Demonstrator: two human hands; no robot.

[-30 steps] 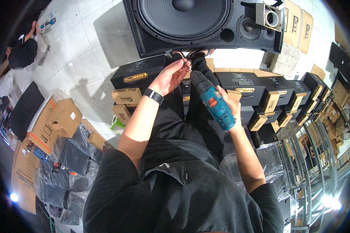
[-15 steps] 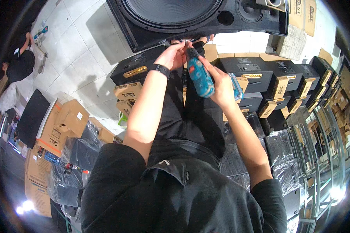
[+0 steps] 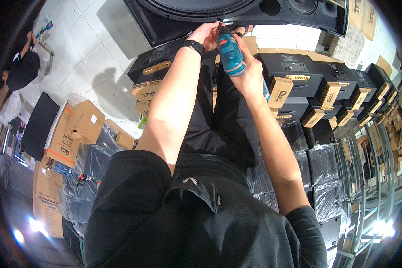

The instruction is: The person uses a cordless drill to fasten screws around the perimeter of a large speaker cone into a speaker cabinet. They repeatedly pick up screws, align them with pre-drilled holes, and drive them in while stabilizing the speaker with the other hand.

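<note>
My right hand (image 3: 251, 67) is wrapped round the grip of a teal cordless drill (image 3: 231, 56). The drill's black chuck points forward, its tip at the near edge of a large black speaker cabinet (image 3: 290, 21). My left hand (image 3: 204, 36), a dark watch on its wrist, is right beside the chuck. Its fingers are drawn together at the cabinet's edge; whatever they pinch, if anything, is too small to make out. A big round speaker cone (image 3: 201, 5) fills much of the cabinet's face and is cut off by the upper rim.
Rows of black amplifier boxes (image 3: 290, 67) with gold panels stand at right, small cartons (image 3: 280, 92) against them. Plastic-wrapped boxes (image 3: 324, 165) and a metal rack (image 3: 366, 178) lie nearer. Cartons (image 3: 87, 120) fill the left, and another person (image 3: 24, 69) works at far left.
Both my hands and the drill have moved forward. The drill's tip now reaches the cabinet's near edge, and the whole view has shifted slightly.
</note>
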